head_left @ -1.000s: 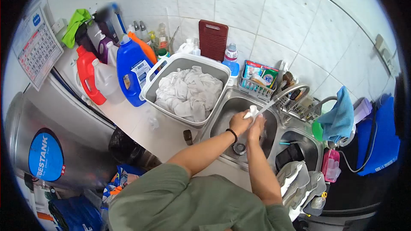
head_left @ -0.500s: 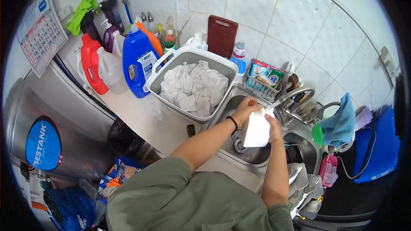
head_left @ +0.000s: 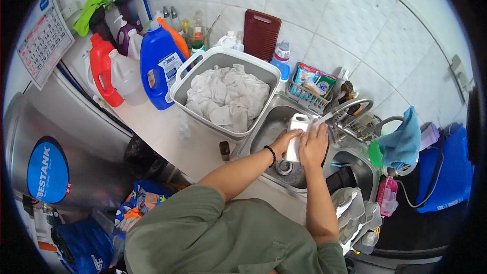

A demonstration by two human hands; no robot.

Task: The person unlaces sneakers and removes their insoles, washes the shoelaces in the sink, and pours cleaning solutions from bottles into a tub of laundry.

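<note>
Over the larger sink basin, a white plastic jug (head_left: 292, 149) with a moulded handle at its top stands tilted under the faucet (head_left: 350, 103). My left hand (head_left: 282, 143), with a dark beaded bracelet at the wrist, is closed around its left side. Against the jug's right side lies my right hand (head_left: 314, 145), fingers stretched out and slightly blurred, its back toward me. Part of the jug is covered by both hands. Below it shows the drain (head_left: 284, 167) of the steel sink (head_left: 242, 148).
Left of the sink sits a grey-white tub (head_left: 175, 89) of white cloth (head_left: 228, 96). Behind are a blue detergent bottle (head_left: 161, 66), a red jug (head_left: 101, 73) and a brown washboard (head_left: 260, 34). A small brown bottle (head_left: 224, 150) stands near the sink edge. A blue cloth (head_left: 403, 142) hangs at right.
The jug has turned and tipped, so its handled top now shows. My left hand has moved down to its side. My right hand has shifted from its edge to lying flat against it.
</note>
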